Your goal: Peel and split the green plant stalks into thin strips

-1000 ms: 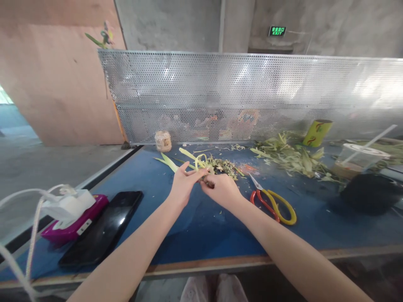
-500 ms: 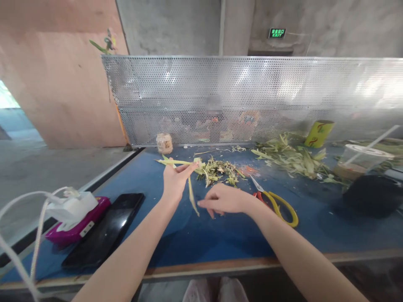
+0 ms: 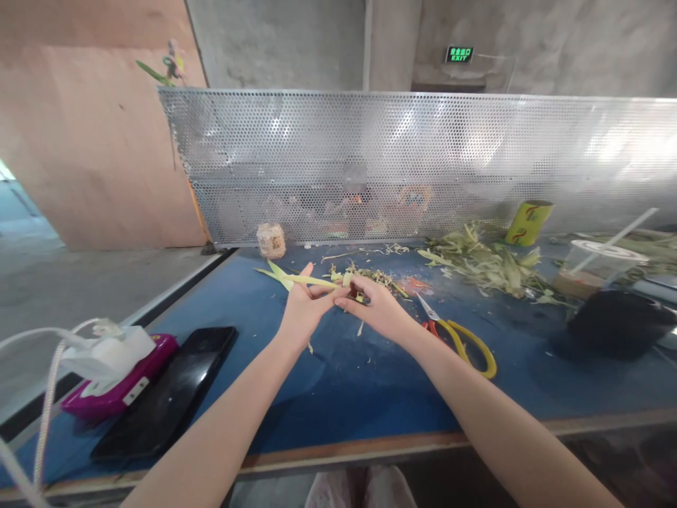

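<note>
My left hand (image 3: 307, 305) is closed in a pinch on pale green corn husk strips (image 3: 279, 274). Their long ends stick out to the left past my knuckles, and one strip runs across the fingers to a small folded piece at the fingertips. My right hand (image 3: 379, 305) meets the left there, its thumb and fingers closed on that same end. What lies between the fingertips is partly hidden. Behind my hands spreads a heap of small plant scraps (image 3: 378, 276). To the right of my right hand, scissors (image 3: 465, 346) with yellow handles lie on the blue table (image 3: 349, 402).
A pile of loose husks (image 3: 486, 261) lies back right, near a yellow-green tube (image 3: 529, 222) and a lidded cup with straw (image 3: 597, 264). A black phone (image 3: 169, 395) and purple power strip (image 3: 121, 388) are at left. A perforated metal screen (image 3: 296, 155) closes the back.
My right hand has moved up and left from above the table to meet my left fingertips. The strip that hung below my left hand is now mostly out of sight.
</note>
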Tool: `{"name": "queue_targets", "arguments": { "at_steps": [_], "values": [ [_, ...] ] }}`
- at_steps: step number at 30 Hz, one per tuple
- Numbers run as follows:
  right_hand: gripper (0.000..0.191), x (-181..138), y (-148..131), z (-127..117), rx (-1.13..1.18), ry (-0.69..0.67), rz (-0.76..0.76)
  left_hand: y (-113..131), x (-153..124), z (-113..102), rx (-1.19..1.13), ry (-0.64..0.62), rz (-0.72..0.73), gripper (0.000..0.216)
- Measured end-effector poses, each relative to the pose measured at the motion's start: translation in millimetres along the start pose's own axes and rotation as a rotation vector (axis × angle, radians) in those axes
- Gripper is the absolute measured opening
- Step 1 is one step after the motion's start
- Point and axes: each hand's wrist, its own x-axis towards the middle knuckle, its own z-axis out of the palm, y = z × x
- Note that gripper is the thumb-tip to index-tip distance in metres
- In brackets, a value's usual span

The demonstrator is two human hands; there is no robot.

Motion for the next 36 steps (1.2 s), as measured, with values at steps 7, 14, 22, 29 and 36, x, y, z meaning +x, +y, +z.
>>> {"name": "queue_targets", "arguments": {
  "at_steps": [7,14,22,29,36],
  "values": [
    [0.021,1.7,0.5,0.5,0.423,-0.023,0.125,-3.1,0.8,1.2,-0.102,0.029,-0.057,0.071],
    [0.014,3.9,3.4,-2.4,0.419,0.106,0.161,1.7,-2.4,-0.8,0.025,-0.107,0.096,0.083],
    [0.011,4.9,4.4,-4.0,0.505,0.153,0.238,3.8,-1.7,-6.7,0.432,-0.043,0.061,0.074],
    [0.015,4.7,11.5,-1.0,0.576,0.201,0.267,0.3,-5.3,-6.1,0.345,-0.271,-0.049,0.07],
    [0.015,1.7,6.9,-3.8,0.522,0.062,0.278,-1.1,-4.7,-4.2,0.354,-0.073,0.214,0.084]
  ]
}}
